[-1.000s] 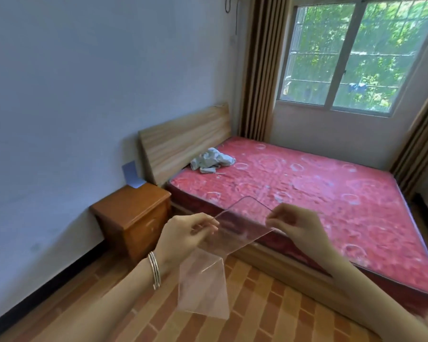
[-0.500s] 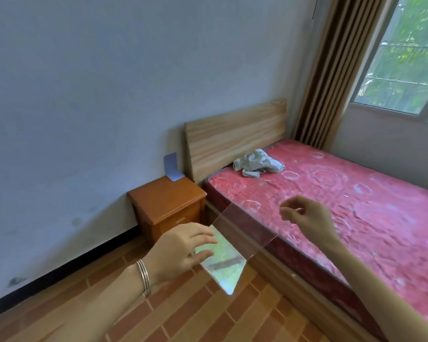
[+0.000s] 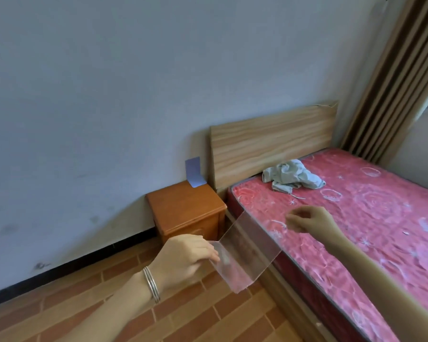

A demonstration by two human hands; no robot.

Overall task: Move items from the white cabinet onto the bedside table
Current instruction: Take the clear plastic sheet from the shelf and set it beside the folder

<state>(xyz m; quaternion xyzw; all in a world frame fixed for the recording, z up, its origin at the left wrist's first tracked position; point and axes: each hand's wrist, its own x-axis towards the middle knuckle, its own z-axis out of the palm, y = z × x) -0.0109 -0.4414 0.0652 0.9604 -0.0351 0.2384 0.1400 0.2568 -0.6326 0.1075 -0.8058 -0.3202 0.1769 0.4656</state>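
Observation:
My left hand [image 3: 183, 257], with bangles on its wrist, grips a clear bent acrylic stand [image 3: 245, 255] by its left edge, in the air in front of the bed's corner. My right hand [image 3: 309, 219] floats to the right of the stand, fingers loosely curled and holding nothing. The orange wooden bedside table [image 3: 183, 206] stands against the wall beyond my left hand. A blue L-shaped stand [image 3: 194, 172] sits on its back corner. The white cabinet is out of view.
A bed with a red patterned mattress [image 3: 356, 218] and a wooden headboard [image 3: 272, 141] fills the right side, with a crumpled grey cloth [image 3: 292, 176] near the headboard. Striped brown curtains [image 3: 395, 77] hang at the right. The floor is brick-patterned tile [image 3: 109, 280].
My right hand has let go of the clear stand, which now hangs from my left hand alone. The view has swung left and closer to the bedside table.

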